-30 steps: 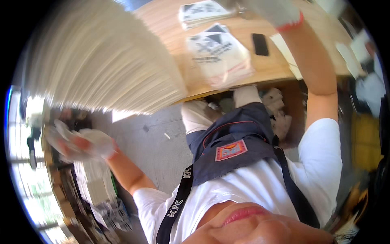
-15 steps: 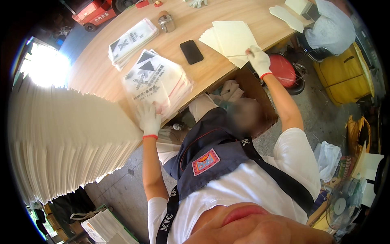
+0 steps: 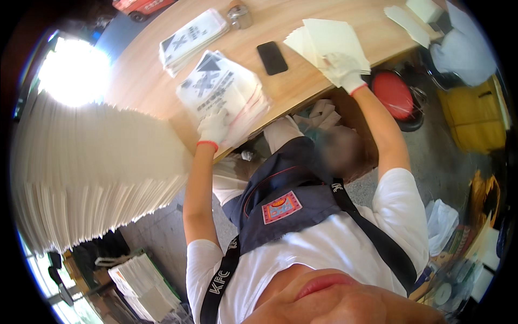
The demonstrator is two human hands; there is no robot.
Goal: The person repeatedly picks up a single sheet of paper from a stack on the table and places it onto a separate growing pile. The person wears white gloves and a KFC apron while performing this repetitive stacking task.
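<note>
Cards [image 3: 334, 40] at upper right lie fanned, not yet squared, under the right hand [image 3: 341, 69], the left hand [image 3: 214, 127] on bags [image 3: 217, 86], upper centre, whether either grip grasps unclear.

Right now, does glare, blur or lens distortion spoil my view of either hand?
Head view: glare burns out the upper left above the tall paper stack, clear of the left hand and right hand; the right's pale glove blends into the cream cards. Head view: a dark patch below the table is smeared; the fisheye bends straight edges.
</note>
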